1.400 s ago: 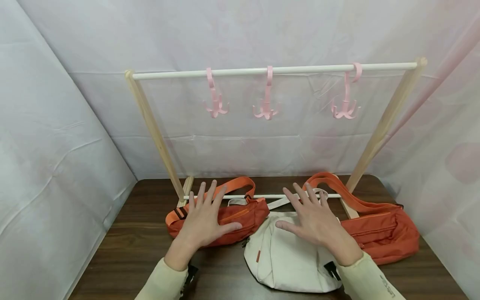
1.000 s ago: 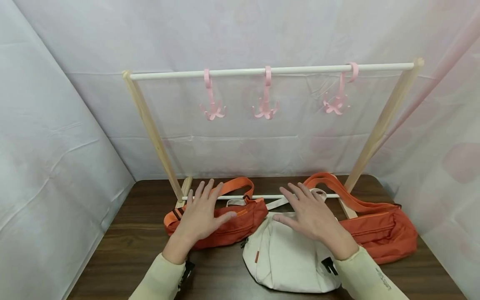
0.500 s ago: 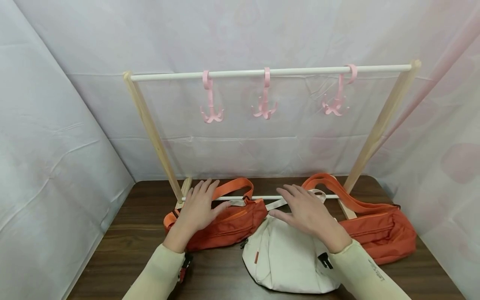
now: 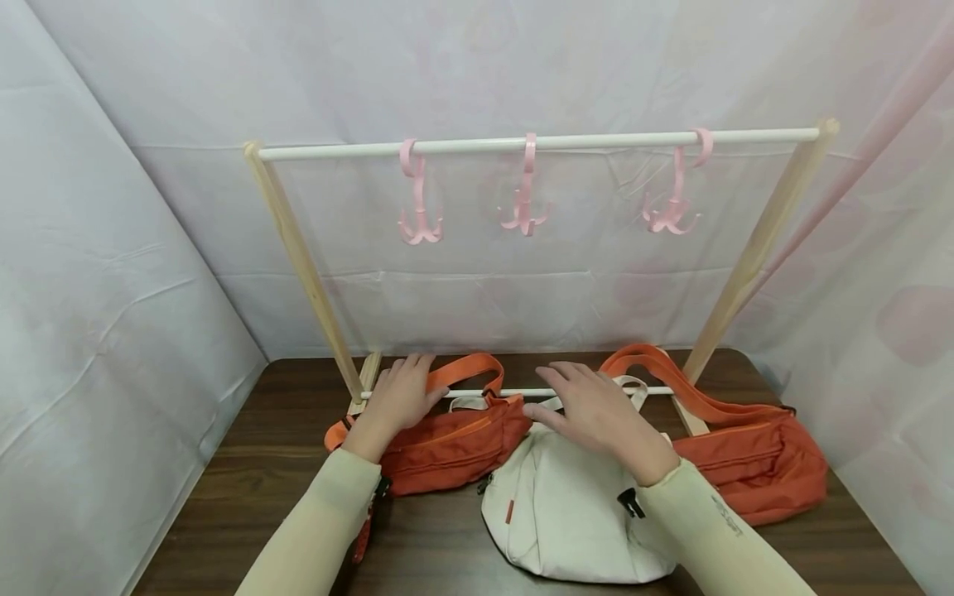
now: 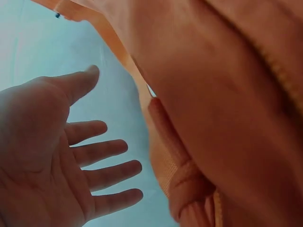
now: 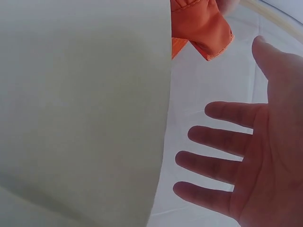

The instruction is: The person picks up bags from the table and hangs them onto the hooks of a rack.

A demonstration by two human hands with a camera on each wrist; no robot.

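My left hand hovers over the strap side of an orange-red waist bag on the left. In the left wrist view its fingers are spread apart, with a gap to the bag's fabric. Over the top of a cream shoulder bag is my right hand. The right wrist view has its fingers extended and apart from the cream cloth. Neither hand holds anything. A second orange-red bag lies at the right, its strap looping back.
A rack of wooden posts and a white top rail stands at the back of the brown table. From the rail hang three pink claw hooks: left, middle and right. White cloth surrounds the table.
Both hands, earlier raised with fingers spread wide, have lowered toward the bags. My right hand has shifted slightly left. The pink hooks have swayed a little; the bags lie as before.
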